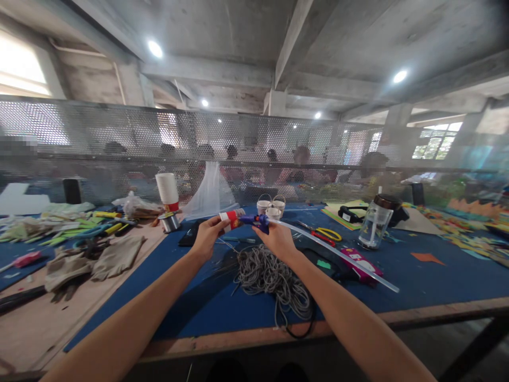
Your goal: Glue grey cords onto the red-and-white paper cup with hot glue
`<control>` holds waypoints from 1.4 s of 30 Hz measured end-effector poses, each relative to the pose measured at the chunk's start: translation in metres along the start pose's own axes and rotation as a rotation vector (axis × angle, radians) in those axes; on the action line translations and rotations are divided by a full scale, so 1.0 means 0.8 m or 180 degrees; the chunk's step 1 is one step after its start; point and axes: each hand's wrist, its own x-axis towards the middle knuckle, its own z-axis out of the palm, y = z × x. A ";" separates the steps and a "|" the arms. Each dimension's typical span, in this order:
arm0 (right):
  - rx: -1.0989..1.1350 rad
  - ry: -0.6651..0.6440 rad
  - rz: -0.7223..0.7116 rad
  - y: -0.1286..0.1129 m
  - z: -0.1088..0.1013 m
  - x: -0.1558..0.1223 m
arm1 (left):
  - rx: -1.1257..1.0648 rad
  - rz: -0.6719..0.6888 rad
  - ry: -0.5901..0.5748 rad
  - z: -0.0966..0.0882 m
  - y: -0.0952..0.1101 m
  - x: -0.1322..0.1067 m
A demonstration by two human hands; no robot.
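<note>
My left hand (pixel 207 236) is closed round a small red and white paper cup (pixel 231 217), held on its side above the blue table (pixel 437 281). My right hand (pixel 278 239) grips a blue glue gun (pixel 256 219) whose nozzle points at the cup. A long clear glue stick (pixel 338 253) runs back from the gun toward the right. Under both hands lies a heap of grey cord (pixel 270 278).
Several white cups (pixel 270 206), red and yellow scissors (pixel 326 235), a clear jar with a dark lid (pixel 377 222) and a pink packet (pixel 360 262) lie behind and right. A cup stack (pixel 167 191), cloth and tools fill the left. A mesh screen (pixel 254 138) backs the table; people sit beyond.
</note>
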 end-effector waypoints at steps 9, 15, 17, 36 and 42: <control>0.0003 0.0004 -0.0030 0.000 -0.001 0.000 | 0.0003 0.0015 0.0012 -0.001 0.001 0.001; 0.0021 -0.0018 -0.0034 0.001 0.001 0.000 | 0.0037 0.0010 0.0029 -0.003 0.002 0.001; 0.0018 -0.0002 -0.0071 0.002 0.002 0.000 | 0.0047 0.0016 0.0037 -0.003 0.001 0.002; 0.0050 0.0010 -0.0172 0.002 0.001 -0.001 | 0.0015 -0.0031 0.0067 -0.007 -0.002 0.007; 0.0036 -0.0028 -0.0231 0.002 0.000 -0.002 | -0.0011 0.0002 0.0083 -0.005 0.004 0.003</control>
